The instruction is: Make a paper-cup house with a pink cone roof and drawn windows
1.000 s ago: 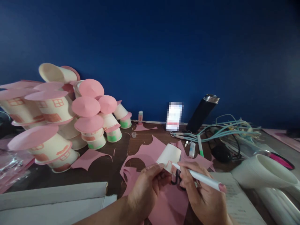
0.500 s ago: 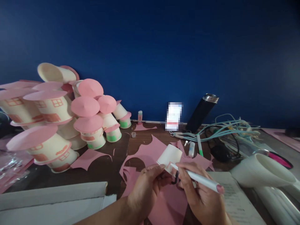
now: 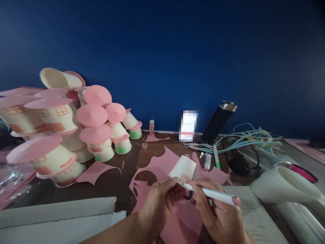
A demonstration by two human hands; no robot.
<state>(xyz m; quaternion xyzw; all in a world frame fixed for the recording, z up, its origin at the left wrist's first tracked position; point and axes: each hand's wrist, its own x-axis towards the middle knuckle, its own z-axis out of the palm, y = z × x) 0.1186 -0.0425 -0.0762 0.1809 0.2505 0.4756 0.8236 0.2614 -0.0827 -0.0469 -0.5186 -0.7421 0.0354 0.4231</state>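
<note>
A small white paper cup (image 3: 183, 166) is tilted upside down over pink paper scraps, its rim pinched by the fingers of my left hand (image 3: 159, 205). Near the rim, a red outline is drawn on the cup's side. My right hand (image 3: 215, 206) is closed around a white marker pen (image 3: 218, 196), whose tip meets the cup beside that outline. Its pink end points right. Pink paper (image 3: 182, 220) lies beneath both hands. The far side of the cup and some left fingertips are hidden.
At left stand stacked paper-cup houses (image 3: 56, 115) with pink cone roofs. A black bottle (image 3: 218, 122), a blurred phone screen (image 3: 188, 126) and tangled cables (image 3: 243, 142) are at the back. A roll (image 3: 284, 184) lies at right; a white box (image 3: 58, 217) is front left.
The pen tip has shifted slightly down and the right hand has eased away, showing more of the red outline on the cup. My left hand stays nearly still.
</note>
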